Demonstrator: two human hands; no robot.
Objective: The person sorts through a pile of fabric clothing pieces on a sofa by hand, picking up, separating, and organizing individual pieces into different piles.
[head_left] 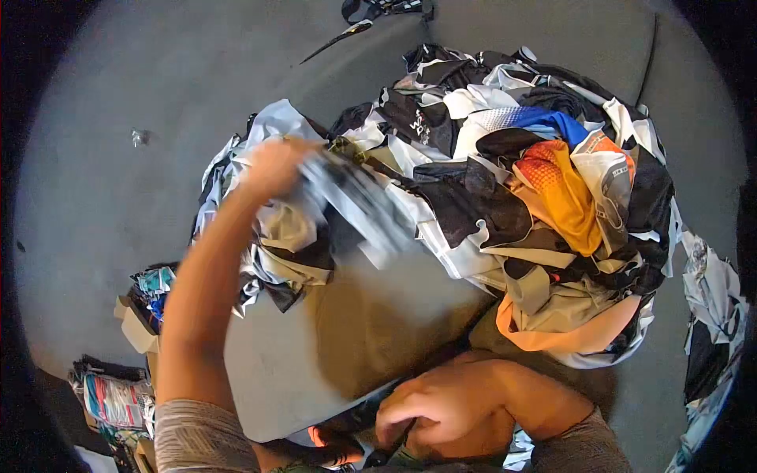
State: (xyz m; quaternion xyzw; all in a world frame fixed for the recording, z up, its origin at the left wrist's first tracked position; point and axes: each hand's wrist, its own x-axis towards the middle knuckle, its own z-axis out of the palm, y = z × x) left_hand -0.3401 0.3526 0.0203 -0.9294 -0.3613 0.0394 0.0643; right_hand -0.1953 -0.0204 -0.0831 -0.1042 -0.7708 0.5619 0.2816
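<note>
My left hand (280, 167) reaches out over the left part of a big heap of fabric pieces (473, 197). Its fingers are closed on a grey, white and black fabric piece (367, 209), which is smeared by motion and hangs toward the right. Close to my body, my right hand (422, 410) is low in front of my lap with its fingers curled in. Something dark shows at those fingers, but I cannot make out what it is. Orange and yellow fabric (564, 193) lies on the right side of the heap.
The heap lies on a grey padded surface (272, 370). Cardboard boxes (138, 325) and a bundle of packed textiles (118, 398) stand at the lower left. More fabric (714, 292) lies at the right edge. A dark strap (386, 9) is at the top, with a small clear scrap (139, 138) at left.
</note>
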